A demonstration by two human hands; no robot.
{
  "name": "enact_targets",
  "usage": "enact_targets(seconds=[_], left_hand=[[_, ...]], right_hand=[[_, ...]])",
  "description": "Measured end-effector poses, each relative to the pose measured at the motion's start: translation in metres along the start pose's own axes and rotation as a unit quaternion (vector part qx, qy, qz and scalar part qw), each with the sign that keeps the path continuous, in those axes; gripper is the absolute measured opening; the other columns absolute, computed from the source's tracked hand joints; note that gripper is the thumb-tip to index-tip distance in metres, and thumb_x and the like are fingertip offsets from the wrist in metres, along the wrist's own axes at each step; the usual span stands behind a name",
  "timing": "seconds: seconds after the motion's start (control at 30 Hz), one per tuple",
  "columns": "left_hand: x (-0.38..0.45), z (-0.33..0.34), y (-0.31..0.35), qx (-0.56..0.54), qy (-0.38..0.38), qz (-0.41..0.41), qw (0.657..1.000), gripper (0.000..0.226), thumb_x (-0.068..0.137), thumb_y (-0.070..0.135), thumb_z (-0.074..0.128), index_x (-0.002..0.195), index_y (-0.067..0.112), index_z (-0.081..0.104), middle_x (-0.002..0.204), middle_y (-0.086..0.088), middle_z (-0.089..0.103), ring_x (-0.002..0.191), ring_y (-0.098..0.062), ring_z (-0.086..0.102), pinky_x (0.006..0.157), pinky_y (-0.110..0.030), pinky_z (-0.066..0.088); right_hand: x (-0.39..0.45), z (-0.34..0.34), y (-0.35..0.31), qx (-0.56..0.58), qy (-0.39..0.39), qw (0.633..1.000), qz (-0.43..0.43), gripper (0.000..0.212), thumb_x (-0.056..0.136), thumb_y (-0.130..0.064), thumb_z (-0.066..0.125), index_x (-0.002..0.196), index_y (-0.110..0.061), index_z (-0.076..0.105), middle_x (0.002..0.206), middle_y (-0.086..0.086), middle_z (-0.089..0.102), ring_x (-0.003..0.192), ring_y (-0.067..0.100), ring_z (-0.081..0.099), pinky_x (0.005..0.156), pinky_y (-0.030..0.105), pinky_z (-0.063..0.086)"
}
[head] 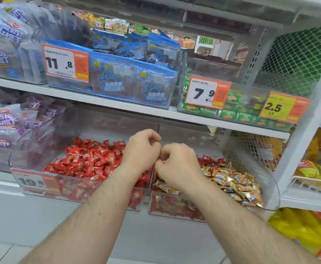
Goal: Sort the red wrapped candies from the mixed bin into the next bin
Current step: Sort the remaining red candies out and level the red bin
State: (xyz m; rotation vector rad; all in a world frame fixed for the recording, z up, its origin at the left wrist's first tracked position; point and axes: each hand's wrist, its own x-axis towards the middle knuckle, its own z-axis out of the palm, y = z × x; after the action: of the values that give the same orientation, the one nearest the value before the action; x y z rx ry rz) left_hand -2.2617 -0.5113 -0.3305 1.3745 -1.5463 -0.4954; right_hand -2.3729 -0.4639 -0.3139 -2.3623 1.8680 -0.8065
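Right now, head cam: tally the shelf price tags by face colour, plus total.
White-faced price tags: 3 (11.8 tag, 7.9 tag, 19.8 tag)
Yellow-faced price tags: 1 (2.5 tag)
Total: 4

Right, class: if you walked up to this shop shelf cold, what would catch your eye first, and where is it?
First, the two bare hands, left hand and right hand, meeting with curled fingers above the divide between two clear bins on the lower shelf. Next, the bright heap of red wrapped candies filling the left bin, against the gold-wrapped candies in the mixed bin on the right. Above, the bold 11.8 price tag stands out.
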Motion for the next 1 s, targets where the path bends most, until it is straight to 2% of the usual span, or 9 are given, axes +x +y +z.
enact_targets(seconds=[0.13, 0.3, 0.4, 0.5, 0.57, 0.63, 0.77, 0.87, 1.0], left_hand=[[-0.011, 0.030, 0.019, 0.005, -0.034, 0.056, 0.998, 0.023, 0.079, 0.010, 0.057, 0.077, 0.033, 0.062, 0.073, 0.014, 0.062, 0.071, -0.003, 0.056, 0.068, -0.022, 0.042], [-0.023, 0.069, 0.023, 0.078, -0.183, 0.054, 0.979, 0.027, 0.087, 0.012, 0.054, 0.109, 0.023, 0.064, 0.110, 0.007, 0.063, 0.106, -0.015, 0.057, 0.090, -0.029, 0.047], [-0.022, 0.080, 0.020, 0.134, -0.231, 0.050, 0.962, 0.037, 0.092, 0.011, 0.051, 0.127, 0.021, 0.056, 0.129, 0.000, 0.055, 0.121, -0.019, 0.049, 0.099, -0.034, 0.044], [-0.014, 0.089, 0.018, 0.152, -0.235, 0.049, 0.959, 0.042, 0.091, 0.009, 0.050, 0.132, 0.021, 0.052, 0.133, -0.001, 0.052, 0.126, -0.022, 0.043, 0.104, -0.036, 0.040], [-0.010, 0.093, 0.016, 0.163, -0.230, 0.032, 0.959, 0.044, 0.091, 0.011, 0.051, 0.134, 0.020, 0.050, 0.133, -0.003, 0.051, 0.127, -0.023, 0.041, 0.105, -0.036, 0.038], [-0.006, 0.098, 0.013, 0.173, -0.221, 0.004, 0.960, 0.045, 0.090, 0.014, 0.052, 0.135, 0.020, 0.048, 0.134, -0.005, 0.048, 0.127, -0.025, 0.039, 0.107, -0.037, 0.036], [-0.002, 0.104, 0.009, 0.167, -0.199, -0.043, 0.965, 0.051, 0.088, 0.019, 0.054, 0.138, 0.018, 0.044, 0.139, -0.007, 0.044, 0.128, -0.028, 0.037, 0.109, -0.038, 0.032], [0.003, 0.102, 0.004, 0.192, -0.183, -0.049, 0.963, 0.055, 0.088, 0.024, 0.056, 0.140, 0.018, 0.041, 0.140, -0.008, 0.043, 0.130, -0.029, 0.035, 0.110, -0.039, 0.029], [0.007, 0.099, -0.002, 0.184, -0.183, -0.061, 0.964, 0.054, 0.086, 0.021, 0.055, 0.138, 0.019, 0.041, 0.137, -0.007, 0.045, 0.129, -0.028, 0.036, 0.110, -0.040, 0.030]], right_hand=[[-0.020, -0.017, 0.034, 0.046, 0.004, 0.997, 0.070, 0.011, 0.076, -0.020, 0.061, 0.069, -0.015, 0.067, 0.063, -0.002, 0.064, 0.073, 0.023, 0.059, 0.076, 0.034, 0.048], [-0.024, -0.036, 0.098, 0.081, -0.002, 0.977, 0.198, 0.020, 0.084, -0.018, 0.060, 0.066, -0.014, 0.067, 0.058, -0.007, 0.061, 0.058, 0.009, 0.055, 0.053, 0.020, 0.042], [-0.008, -0.044, 0.132, 0.095, -0.044, 0.963, 0.247, 0.025, 0.091, -0.018, 0.054, 0.073, -0.012, 0.071, 0.073, 0.001, 0.070, 0.068, 0.020, 0.064, 0.059, 0.025, 0.049], [0.020, -0.040, 0.156, 0.094, -0.079, 0.958, 0.260, 0.022, 0.093, -0.019, 0.053, 0.087, -0.013, 0.074, 0.089, 0.006, 0.072, 0.080, 0.024, 0.066, 0.071, 0.031, 0.053], [0.044, -0.030, 0.160, 0.115, -0.109, 0.955, 0.251, 0.023, 0.092, -0.014, 0.054, 0.101, -0.002, 0.072, 0.101, 0.015, 0.072, 0.093, 0.032, 0.068, 0.082, 0.041, 0.057], [0.068, -0.015, 0.158, 0.124, -0.153, 0.950, 0.242, 0.030, 0.093, -0.010, 0.052, 0.114, 0.008, 0.065, 0.100, 0.017, 0.067, 0.089, 0.032, 0.064, 0.077, 0.040, 0.053], [0.107, 0.014, 0.148, 0.073, -0.217, 0.945, 0.233, 0.038, 0.105, -0.015, 0.032, 0.130, -0.002, 0.057, 0.136, 0.016, 0.055, 0.122, 0.031, 0.053, 0.100, 0.036, 0.043], [0.126, 0.035, 0.152, 0.024, -0.256, 0.943, 0.213, 0.037, 0.105, -0.021, 0.036, 0.132, -0.010, 0.058, 0.136, 0.012, 0.057, 0.122, 0.028, 0.055, 0.100, 0.035, 0.043], [0.131, 0.047, 0.154, 0.009, -0.329, 0.918, 0.222, 0.041, 0.101, -0.041, 0.042, 0.123, -0.013, 0.064, 0.131, 0.013, 0.061, 0.116, 0.027, 0.060, 0.093, 0.034, 0.045]])
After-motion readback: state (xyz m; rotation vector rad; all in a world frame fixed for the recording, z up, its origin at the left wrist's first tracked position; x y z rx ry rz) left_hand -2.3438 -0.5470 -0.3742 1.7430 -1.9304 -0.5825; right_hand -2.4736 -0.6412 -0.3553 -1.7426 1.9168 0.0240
